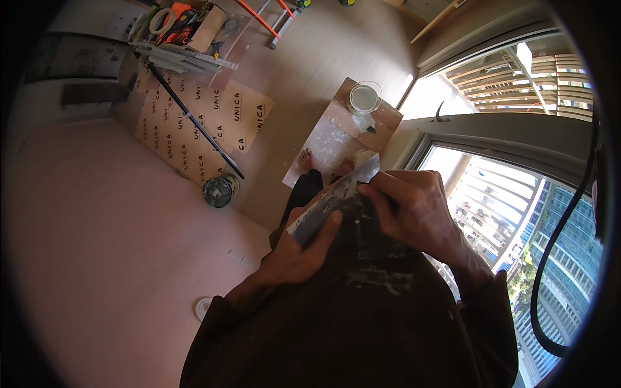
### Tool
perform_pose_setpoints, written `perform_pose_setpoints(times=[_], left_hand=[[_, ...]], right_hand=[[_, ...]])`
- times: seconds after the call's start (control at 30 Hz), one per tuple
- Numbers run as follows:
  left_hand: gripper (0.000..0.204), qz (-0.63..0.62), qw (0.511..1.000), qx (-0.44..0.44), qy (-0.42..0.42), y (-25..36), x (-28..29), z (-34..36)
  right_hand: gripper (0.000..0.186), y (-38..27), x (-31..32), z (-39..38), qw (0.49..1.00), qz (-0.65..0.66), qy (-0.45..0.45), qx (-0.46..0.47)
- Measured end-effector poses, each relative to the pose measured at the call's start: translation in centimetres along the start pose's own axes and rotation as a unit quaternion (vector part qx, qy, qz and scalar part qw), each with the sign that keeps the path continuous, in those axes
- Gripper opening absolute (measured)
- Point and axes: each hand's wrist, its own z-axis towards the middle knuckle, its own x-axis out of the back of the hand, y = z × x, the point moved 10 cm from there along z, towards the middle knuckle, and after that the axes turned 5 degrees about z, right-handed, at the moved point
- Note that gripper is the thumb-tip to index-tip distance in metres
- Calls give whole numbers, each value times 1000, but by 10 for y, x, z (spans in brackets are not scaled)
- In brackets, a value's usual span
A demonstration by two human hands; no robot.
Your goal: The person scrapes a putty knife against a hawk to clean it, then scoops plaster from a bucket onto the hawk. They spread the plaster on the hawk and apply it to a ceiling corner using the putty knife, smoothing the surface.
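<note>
A wide, flat metal putty blade [323, 205], smeared with grey-white filler, is held slantwise in front of my body. My left hand [301, 258] is closed on its lower left end, with the thumb lying over the face. At the upper right end, the fingers of my right hand [414, 204] are pinched together against the blade's edge. Whether a second small piece sits in that pinch is hidden. Pale smears mark my dark clothing below the blade.
My bare feet [305, 160] are by a splattered board [321, 139]. On it stand an open bucket [364, 99] of white material and a small scraper [369, 129]. Brown paper [187, 139], a black pole [194, 119], a dark tub [218, 192], piled tools [184, 32] and an orange ladder [275, 26] lie beyond. Windows flank the right.
</note>
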Motion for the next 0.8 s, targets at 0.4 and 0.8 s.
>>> perform_pose_setpoints(times=[0.4,0.8], left_hand=[[41,-17,999,-4,32,-6,3,3],[32,22,998,-2,58,-15,10,-2]], right_hand=[[17,8,-4,10,1000,23,-17,-6],[13,16,-10,7,995,91,0,-38]])
